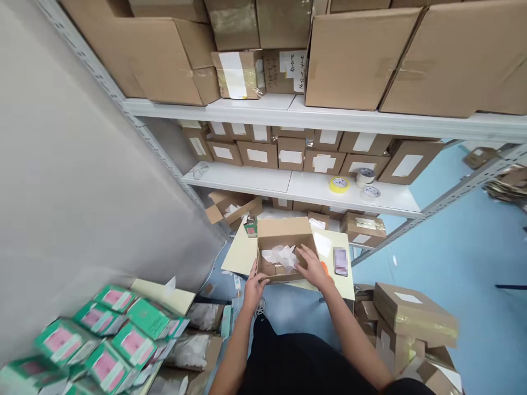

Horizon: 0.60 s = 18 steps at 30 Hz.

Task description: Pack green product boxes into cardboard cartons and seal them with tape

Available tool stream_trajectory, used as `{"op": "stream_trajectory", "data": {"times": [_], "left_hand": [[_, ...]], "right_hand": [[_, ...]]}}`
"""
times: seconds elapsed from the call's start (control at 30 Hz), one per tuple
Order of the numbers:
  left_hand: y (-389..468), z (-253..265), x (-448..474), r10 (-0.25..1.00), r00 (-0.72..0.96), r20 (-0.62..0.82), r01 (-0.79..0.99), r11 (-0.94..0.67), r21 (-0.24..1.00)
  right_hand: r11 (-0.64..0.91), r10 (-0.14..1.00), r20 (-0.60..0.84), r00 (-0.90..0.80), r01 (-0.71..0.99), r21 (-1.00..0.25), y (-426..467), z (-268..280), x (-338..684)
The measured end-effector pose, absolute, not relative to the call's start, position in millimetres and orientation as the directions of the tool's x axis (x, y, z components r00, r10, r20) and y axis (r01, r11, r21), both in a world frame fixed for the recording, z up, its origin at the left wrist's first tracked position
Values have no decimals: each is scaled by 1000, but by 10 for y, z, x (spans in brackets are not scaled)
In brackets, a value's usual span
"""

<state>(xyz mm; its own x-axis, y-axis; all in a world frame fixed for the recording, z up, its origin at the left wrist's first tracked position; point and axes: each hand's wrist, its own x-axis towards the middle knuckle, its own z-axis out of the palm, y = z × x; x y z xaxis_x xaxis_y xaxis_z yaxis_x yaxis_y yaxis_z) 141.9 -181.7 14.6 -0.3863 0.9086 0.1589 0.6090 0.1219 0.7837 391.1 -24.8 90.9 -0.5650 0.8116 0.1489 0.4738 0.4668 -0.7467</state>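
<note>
An open cardboard box (282, 226) sits on the pale yellow table (241, 253), its back flap standing up. Crumpled white paper (282, 255) lies inside it, along with something brown low down near the front that I cannot make out. My left hand (254, 286) grips the box at its front left corner, fingers along the outer side and thumb at the front edge. Over the right side of the box reaches my right hand (312, 267), fingers apart and curved beside the paper; whether they touch it I cannot tell. An orange object (325, 269) is partly hidden behind the right hand.
A phone (340, 261) lies at the table's right; a small green box (250, 226) stands at its back left. Tape rolls (338, 185) rest on the shelf (255, 178) behind. Green-and-pink boxes (134, 344) are stacked at lower left, cardboard boxes (411, 312) at lower right.
</note>
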Motion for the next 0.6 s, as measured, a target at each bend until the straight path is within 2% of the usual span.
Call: {"op": "stream_trajectory", "data": {"times": [0.17,0.27,0.37,0.47,0.6], "left_hand": [[-1140,-239,904,968,-250,31,540,112,834],[-843,-321,629,985,-163,-56,517,134,845],[-657,-293,343,992,-111,-53,480,100,872],[-481,-209,1,981,-188,-50,388,122,913],[-100,-112,-527,920,-388,-48,345,193,919]], "right_hand": [[405,855,125,-503,499,-766,-36,909,3223],[369,856,108,-506,449,-814,98,877,2673],[271,864,60,-499,362,-892,272,785,2101],[70,874,-52,-483,231,-971,495,666,1550],[-186,877,-233,-420,151,-971,786,554,926]]}}
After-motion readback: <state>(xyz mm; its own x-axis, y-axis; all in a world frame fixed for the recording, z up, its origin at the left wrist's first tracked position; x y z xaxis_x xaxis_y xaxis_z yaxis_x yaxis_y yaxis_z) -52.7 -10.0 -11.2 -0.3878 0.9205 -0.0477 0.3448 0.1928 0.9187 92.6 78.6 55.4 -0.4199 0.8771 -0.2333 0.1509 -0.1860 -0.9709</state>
